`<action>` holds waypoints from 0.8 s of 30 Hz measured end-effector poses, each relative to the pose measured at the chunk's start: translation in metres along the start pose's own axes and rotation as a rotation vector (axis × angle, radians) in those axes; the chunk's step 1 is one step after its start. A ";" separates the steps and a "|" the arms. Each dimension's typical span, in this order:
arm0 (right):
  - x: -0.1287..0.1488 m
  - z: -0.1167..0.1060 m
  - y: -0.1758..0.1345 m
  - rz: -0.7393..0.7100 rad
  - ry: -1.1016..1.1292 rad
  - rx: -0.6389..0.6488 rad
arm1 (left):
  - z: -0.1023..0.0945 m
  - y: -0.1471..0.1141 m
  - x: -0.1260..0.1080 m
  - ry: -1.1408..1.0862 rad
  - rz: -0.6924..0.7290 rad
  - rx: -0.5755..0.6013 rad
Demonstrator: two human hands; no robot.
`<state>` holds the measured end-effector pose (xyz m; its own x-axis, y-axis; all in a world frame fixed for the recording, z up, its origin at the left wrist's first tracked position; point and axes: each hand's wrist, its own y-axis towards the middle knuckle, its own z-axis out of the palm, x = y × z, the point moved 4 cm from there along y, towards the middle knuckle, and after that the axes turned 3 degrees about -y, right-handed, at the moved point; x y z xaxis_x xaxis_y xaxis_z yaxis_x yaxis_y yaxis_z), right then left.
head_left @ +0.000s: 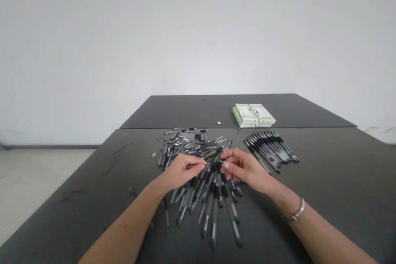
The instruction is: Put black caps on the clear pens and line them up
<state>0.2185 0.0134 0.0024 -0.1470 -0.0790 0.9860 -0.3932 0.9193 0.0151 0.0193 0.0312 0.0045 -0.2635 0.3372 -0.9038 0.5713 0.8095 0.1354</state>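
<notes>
Left hand [178, 170] has thumb and fingers pinched on one end of a pen [213, 164], right hand [247, 170] is pinching near the dark-grip end, fingers loosely curled. Pen's sideways over a messy pile of pens [213, 200] on the bench [105, 189].

The left hand [182, 170] and right hand [247, 168] held what looked like a pen [215, 164] above a heap of pens [202, 189]; boxes [253, 116] stood beyond a neater row [272, 147].
</notes>
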 end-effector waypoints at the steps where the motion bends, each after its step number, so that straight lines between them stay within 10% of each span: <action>1: 0.000 0.001 0.000 0.017 -0.031 0.013 | 0.000 0.000 -0.001 -0.002 0.000 0.003; 24: -0.001 0.001 0.002 0.024 0.027 -0.023 | 0.000 0.000 0.001 -0.004 0.010 0.006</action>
<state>0.2169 0.0149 0.0010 -0.1310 -0.0470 0.9903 -0.3685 0.9296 -0.0046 0.0195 0.0314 0.0036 -0.2543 0.3432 -0.9042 0.5786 0.8031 0.1421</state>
